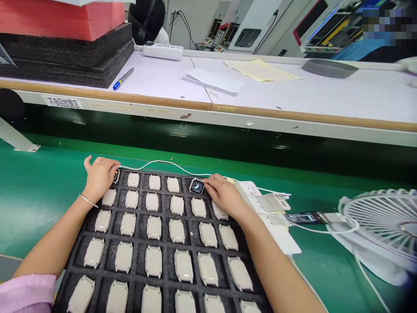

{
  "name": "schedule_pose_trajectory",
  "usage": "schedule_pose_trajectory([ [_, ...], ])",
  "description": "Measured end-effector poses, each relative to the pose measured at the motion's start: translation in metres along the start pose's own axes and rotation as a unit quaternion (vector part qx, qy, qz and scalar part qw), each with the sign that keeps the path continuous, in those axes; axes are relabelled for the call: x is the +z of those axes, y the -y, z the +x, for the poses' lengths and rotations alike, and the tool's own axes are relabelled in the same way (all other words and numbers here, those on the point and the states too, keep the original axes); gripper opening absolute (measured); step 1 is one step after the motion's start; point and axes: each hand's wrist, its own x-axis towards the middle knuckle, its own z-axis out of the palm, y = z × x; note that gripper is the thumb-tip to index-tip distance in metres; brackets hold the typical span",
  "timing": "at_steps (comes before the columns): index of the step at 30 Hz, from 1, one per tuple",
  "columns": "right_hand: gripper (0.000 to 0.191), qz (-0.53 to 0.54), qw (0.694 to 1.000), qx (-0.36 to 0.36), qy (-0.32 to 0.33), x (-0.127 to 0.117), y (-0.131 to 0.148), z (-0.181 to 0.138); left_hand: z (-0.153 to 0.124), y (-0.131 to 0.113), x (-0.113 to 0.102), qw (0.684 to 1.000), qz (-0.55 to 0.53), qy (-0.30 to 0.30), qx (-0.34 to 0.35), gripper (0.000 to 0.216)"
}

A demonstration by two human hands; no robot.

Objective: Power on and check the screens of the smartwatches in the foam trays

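A black foam tray with rows of compartments lies in front of me. Pale watch cases fill most of its visible slots, backs up. At the far row, my right hand pinches the right edge of a smartwatch whose dark screen faces up, lit with a dial. My left hand is at the tray's far left corner, fingers closed at a second lit smartwatch, partly hidden by the hand. A white cable runs along the tray's far edge from beside my left fingertips.
A white power strip with a plugged-in charger sits right of the tray, near a white fan. Above the green mat, a shelf holds foam stacks, a pen and papers.
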Motion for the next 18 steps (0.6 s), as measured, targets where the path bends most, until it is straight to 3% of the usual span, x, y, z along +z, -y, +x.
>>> schedule_pose_trajectory([
  [4,0.03,-0.043,0.998,-0.025,-0.042,0.01,0.002,0.001,0.0,0.003,0.006,0.997,0.003,0.07,0.012,0.031],
  [11,0.03,-0.077,0.994,-0.028,-0.067,0.015,0.005,0.001,0.001,0.006,-0.004,0.998,0.012,0.067,0.003,0.028],
  [14,0.029,-0.086,0.993,-0.024,-0.072,0.016,0.006,0.001,-0.001,-0.004,-0.006,0.995,-0.028,0.077,0.064,0.026],
  [18,0.028,-0.107,0.991,-0.019,-0.076,0.015,0.009,0.0,-0.006,-0.021,0.003,0.97,-0.059,0.153,0.18,0.025],
])
